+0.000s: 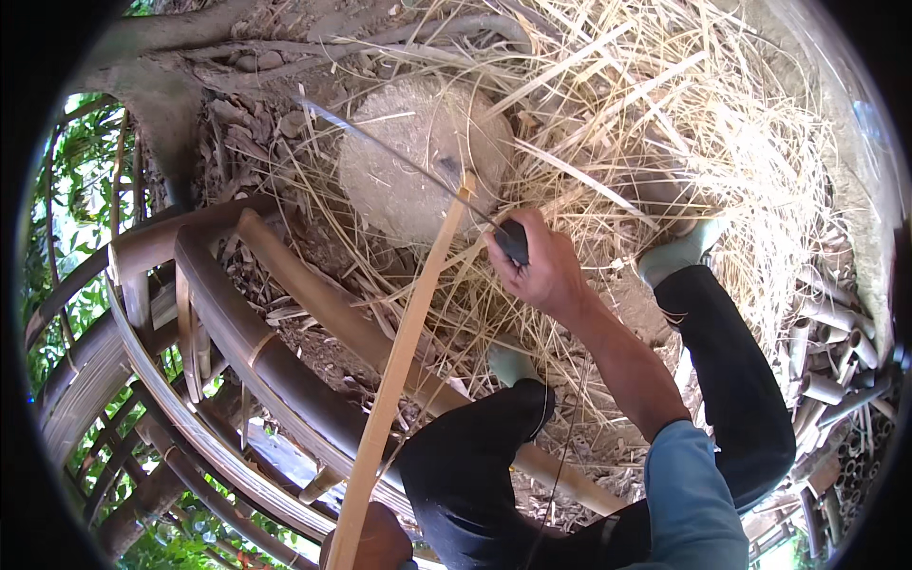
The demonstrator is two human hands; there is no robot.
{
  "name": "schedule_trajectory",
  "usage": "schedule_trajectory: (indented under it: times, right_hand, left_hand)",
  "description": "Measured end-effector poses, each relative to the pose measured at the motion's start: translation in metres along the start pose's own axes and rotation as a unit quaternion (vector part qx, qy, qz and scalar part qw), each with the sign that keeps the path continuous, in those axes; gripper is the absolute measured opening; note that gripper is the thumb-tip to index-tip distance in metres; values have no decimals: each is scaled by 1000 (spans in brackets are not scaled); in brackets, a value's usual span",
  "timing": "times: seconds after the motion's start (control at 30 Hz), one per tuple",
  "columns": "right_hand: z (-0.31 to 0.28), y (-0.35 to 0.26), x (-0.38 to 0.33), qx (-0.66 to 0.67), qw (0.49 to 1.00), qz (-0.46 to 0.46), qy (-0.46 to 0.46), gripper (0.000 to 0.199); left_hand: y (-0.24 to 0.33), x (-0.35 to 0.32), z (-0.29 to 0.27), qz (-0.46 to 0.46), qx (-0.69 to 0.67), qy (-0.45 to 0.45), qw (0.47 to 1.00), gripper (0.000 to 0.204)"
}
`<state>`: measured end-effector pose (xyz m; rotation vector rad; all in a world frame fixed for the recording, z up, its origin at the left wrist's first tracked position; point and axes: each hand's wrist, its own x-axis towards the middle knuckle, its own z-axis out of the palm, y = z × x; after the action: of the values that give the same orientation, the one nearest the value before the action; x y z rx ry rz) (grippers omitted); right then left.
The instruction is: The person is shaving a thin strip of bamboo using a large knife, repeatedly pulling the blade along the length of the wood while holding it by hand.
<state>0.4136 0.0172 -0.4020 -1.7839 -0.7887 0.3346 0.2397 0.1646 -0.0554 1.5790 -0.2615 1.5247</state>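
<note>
A long pale bamboo strip [408, 332] slants up from the lower edge, its far tip above a round wooden chopping block [380, 180]. My left hand [385, 540] is closed round the strip's near end at the bottom edge; its fingers are mostly hidden. My right hand [543, 264] grips the black handle of a long thin-bladed knife [399, 157]. The blade runs up and left over the block and crosses the strip close to its far tip. Whether the blade has cut into the wood I cannot tell.
Loose straw-like shavings [608, 114] cover the ground round the block. A curved bamboo railing [256, 332] bends along the left. My legs in black trousers [731, 380] spread either side below. Cut bamboo tubes [826, 380] lie piled at the right; a tree root [380, 38] crosses behind.
</note>
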Motion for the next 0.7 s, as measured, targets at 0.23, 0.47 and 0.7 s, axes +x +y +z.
schedule_trajectory:
  times: [0.23,0.47,0.7]
  right_hand:
    - [16,62,-2,-176,978,111,-34,33]
    - [3,2,-4,-14,998,-9,60,30]
    - [19,52,-6,-191,968,157,-34,34]
  left_hand:
    - [-8,0,1,-5,-4,6,1000,28]
    - [-2,1,-5,-1,6,8,1000,27]
    - [-3,4,-5,2,2,14,1000,27]
